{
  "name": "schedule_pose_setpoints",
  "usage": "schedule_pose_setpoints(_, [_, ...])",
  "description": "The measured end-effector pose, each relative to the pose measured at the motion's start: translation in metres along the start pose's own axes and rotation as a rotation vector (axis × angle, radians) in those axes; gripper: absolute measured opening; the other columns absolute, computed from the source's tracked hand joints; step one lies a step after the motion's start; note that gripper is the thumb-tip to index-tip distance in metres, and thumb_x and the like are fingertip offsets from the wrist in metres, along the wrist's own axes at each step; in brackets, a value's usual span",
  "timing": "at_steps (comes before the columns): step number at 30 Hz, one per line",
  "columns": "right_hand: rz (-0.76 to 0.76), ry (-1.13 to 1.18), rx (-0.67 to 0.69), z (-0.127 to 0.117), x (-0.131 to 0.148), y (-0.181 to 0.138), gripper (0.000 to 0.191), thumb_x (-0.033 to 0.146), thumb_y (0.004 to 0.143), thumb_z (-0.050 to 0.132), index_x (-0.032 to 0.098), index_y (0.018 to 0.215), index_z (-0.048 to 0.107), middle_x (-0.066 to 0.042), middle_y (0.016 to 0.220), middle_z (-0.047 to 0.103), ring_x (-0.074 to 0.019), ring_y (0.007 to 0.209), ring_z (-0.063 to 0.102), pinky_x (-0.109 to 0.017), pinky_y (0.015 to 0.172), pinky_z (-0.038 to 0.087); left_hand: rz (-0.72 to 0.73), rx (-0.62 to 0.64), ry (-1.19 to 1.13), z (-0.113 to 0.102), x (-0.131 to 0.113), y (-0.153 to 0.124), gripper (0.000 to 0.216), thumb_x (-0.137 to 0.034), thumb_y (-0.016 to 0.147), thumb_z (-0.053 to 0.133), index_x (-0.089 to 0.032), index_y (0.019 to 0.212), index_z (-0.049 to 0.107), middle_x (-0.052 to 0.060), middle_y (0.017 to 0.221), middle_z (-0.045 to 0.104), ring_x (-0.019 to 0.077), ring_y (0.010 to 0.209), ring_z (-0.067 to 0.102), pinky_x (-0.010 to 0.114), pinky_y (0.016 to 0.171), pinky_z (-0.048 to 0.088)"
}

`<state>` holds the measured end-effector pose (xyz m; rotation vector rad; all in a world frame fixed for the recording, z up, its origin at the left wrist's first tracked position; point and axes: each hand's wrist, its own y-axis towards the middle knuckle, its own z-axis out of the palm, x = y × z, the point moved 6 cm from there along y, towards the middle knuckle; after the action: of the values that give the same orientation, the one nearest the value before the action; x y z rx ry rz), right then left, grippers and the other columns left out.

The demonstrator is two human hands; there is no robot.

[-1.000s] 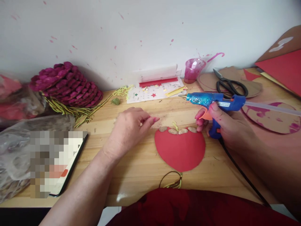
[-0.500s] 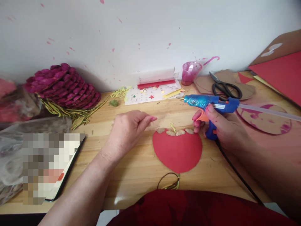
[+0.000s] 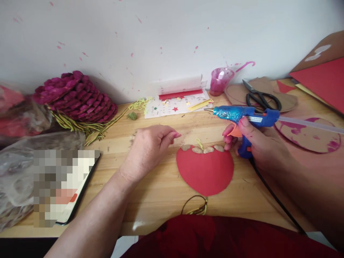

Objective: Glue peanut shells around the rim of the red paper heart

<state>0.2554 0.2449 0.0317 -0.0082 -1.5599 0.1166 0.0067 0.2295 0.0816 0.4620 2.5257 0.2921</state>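
A red paper shape (image 3: 205, 171) lies flat on the wooden table (image 3: 158, 186), rounded at the bottom. Several pale shells (image 3: 203, 149) line its top edge, with a bit of yellow string (image 3: 199, 143) between them. My right hand (image 3: 258, 143) grips a blue glue gun (image 3: 243, 116) just right of the shells, its nozzle pointing left above the table. A clear glue stick (image 3: 311, 123) sticks out of the gun's back. My left hand (image 3: 150, 147) rests left of the red shape, fingertips pinched together close to the leftmost shell; what they hold is hidden.
A pile of magenta pieces with yellow strings (image 3: 75, 96) sits at the back left. A plastic bag (image 3: 16, 172) and a dark-edged tablet (image 3: 77, 186) lie at the left. Black scissors (image 3: 262, 95), a pink cup (image 3: 220, 80), a sticker sheet (image 3: 177, 104) and cardboard rounds (image 3: 309, 134) lie behind.
The hands have barely moved. The view dipped and came back. My left fingers stay pinched by the shells and the glue gun stays level.
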Motion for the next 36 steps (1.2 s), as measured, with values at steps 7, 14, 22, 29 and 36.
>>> schedule_pose_setpoints(7, [-0.003,0.029,0.004,0.000,0.000,-0.001,0.039,0.058,0.088,0.066,0.020,0.080,0.069,-0.003,0.076,0.066,-0.0132,0.058,0.063,-0.025,0.054,0.051,-0.012,-0.042,-0.108,0.002,0.003,-0.001,0.014,-0.015,0.088,0.066,-0.021,0.091,0.078,0.001,0.089,0.080,0.0163,0.081,0.073,0.027,0.074,0.053])
schedule_pose_setpoints(14, [0.015,0.083,-0.054,-0.001,0.001,-0.001,0.038,0.059,0.082,0.073,0.022,0.084,0.069,-0.003,0.076,0.067,-0.0153,0.059,0.063,-0.027,0.051,0.051,-0.057,-0.004,-0.100,0.001,0.004,-0.002,0.011,-0.029,0.087,0.070,-0.021,0.086,0.077,0.000,0.074,0.076,0.0132,0.063,0.065,0.025,0.058,0.047])
schedule_pose_setpoints(22, [0.019,0.053,-0.001,0.001,0.001,0.000,0.042,0.059,0.088,0.066,0.018,0.081,0.071,-0.002,0.069,0.065,-0.0137,0.055,0.064,-0.025,0.053,0.051,-0.009,0.037,-0.132,0.009,0.003,-0.002,0.026,-0.010,0.088,0.056,-0.019,0.105,0.074,0.004,0.092,0.075,0.0135,0.076,0.067,0.025,0.065,0.050])
schedule_pose_setpoints(29, [-0.030,-0.017,0.001,-0.001,0.005,0.001,0.043,0.061,0.088,0.065,0.019,0.077,0.069,-0.002,0.066,0.065,-0.0144,0.058,0.065,-0.023,0.046,0.044,-0.108,0.199,-0.179,0.010,-0.001,-0.003,0.007,-0.018,0.085,0.064,-0.019,0.088,0.070,0.000,0.075,0.070,0.0114,0.062,0.060,0.023,0.055,0.043])
schedule_pose_setpoints(36, [0.018,-0.092,-0.040,-0.008,0.001,0.006,0.051,0.073,0.080,0.065,0.022,0.074,0.071,-0.004,0.066,0.067,-0.0161,0.057,0.066,-0.023,0.041,0.038,-0.148,0.327,-0.173,0.018,0.000,-0.008,0.027,-0.021,0.077,0.074,-0.020,0.102,0.066,0.000,0.085,0.068,0.0112,0.063,0.062,0.024,0.057,0.047])
